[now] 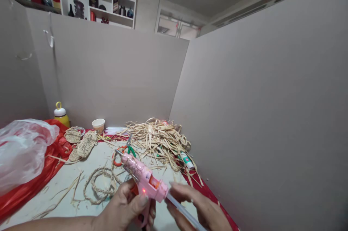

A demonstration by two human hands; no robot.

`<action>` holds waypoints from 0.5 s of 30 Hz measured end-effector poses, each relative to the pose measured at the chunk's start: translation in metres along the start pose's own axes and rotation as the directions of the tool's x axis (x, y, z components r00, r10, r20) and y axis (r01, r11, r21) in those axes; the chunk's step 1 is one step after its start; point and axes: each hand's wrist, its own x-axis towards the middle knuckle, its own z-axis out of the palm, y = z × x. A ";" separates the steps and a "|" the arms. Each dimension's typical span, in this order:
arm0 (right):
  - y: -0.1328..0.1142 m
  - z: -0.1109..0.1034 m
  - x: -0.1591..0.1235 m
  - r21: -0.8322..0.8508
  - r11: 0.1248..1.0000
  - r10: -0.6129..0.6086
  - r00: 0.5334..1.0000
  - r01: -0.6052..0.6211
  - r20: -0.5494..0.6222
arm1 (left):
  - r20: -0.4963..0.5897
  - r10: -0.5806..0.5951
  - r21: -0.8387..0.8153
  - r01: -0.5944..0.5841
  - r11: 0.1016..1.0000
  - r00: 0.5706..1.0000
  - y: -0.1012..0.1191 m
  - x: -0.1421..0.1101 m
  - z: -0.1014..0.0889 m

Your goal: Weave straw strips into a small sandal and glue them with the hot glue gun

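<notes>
My left hand [123, 205] is wrapped round the handle of a pink hot glue gun [136, 168], whose small red light glows. The gun's metal nozzle points away to the upper left. From its rear end sticks a long translucent glue stick [185, 212], with the fingers of my right hand [202, 203] closed about it just behind the gun. Beyond the nozzle lie orange-handled scissors [116, 163], partly hidden, and green-handled pliers [131, 151]. A coil of braided straw cord [92, 191] rests left of the gun.
A heap of dried straw strips [154, 140] covers the table's back right, beside a small white-and-green tube [187, 161]. Woven straw pieces [87, 144], a paper cup [98, 126], a yellow bottle [62, 116] and plastic bags [24, 155] stand left. Grey partitions [244, 115] enclose the table.
</notes>
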 end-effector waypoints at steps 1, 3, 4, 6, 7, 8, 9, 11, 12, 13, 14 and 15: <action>0.006 -0.002 0.001 0.030 0.998 0.051 0.998 -0.050 -0.026 | -0.007 0.002 -0.007 -0.002 1.000 1.000 0.002 0.000 0.000; 0.017 -0.005 0.003 0.158 0.956 0.262 0.960 -0.245 -0.095 | 0.000 -0.001 0.006 0.001 1.000 1.000 0.006 -0.001 0.003; 0.020 -0.006 0.003 0.243 0.915 0.354 0.930 -0.322 -0.099 | 0.007 -0.010 0.027 0.010 1.000 1.000 0.008 -0.001 0.004; 0.023 -0.009 0.003 0.407 0.826 0.448 0.892 -0.391 -0.053 | 0.020 -0.027 0.084 0.025 0.996 0.999 0.010 -0.002 0.007; 0.022 -0.010 0.003 0.470 0.788 0.457 0.890 -0.399 -0.011 | 0.025 -0.037 0.115 0.034 0.993 0.999 0.011 -0.002 0.007; 0.020 -0.010 0.002 0.521 0.750 0.455 0.890 -0.408 0.041 | 0.027 -0.050 0.143 0.046 0.989 0.998 0.010 -0.002 0.007; 0.017 -0.011 0.002 0.557 0.711 0.457 0.884 -0.430 0.100 | 0.027 -0.069 0.164 0.064 0.984 0.997 0.009 -0.003 0.007; 0.010 -0.010 0.002 0.592 0.620 0.473 0.848 -0.514 0.241 | 0.028 -0.113 0.188 0.105 0.976 0.993 0.005 -0.002 0.004; 0.006 -0.008 0.003 0.595 0.575 0.483 0.820 -0.562 0.308 | 0.023 -0.133 0.195 0.126 0.973 0.991 0.003 -0.002 0.003; 0.004 -0.006 0.003 0.593 0.537 0.488 0.794 -0.600 0.362 | 0.019 -0.147 0.202 0.140 0.969 0.989 0.002 -0.001 0.002; 0.002 -0.003 0.004 0.591 0.508 0.494 0.774 -0.627 0.396 | 0.015 -0.153 0.210 0.147 0.967 0.988 0.001 0.000 0.001; 0.000 -0.001 0.004 0.592 0.483 0.502 0.758 -0.645 0.416 | 0.017 -0.154 0.217 0.147 0.965 0.988 0.000 0.000 0.000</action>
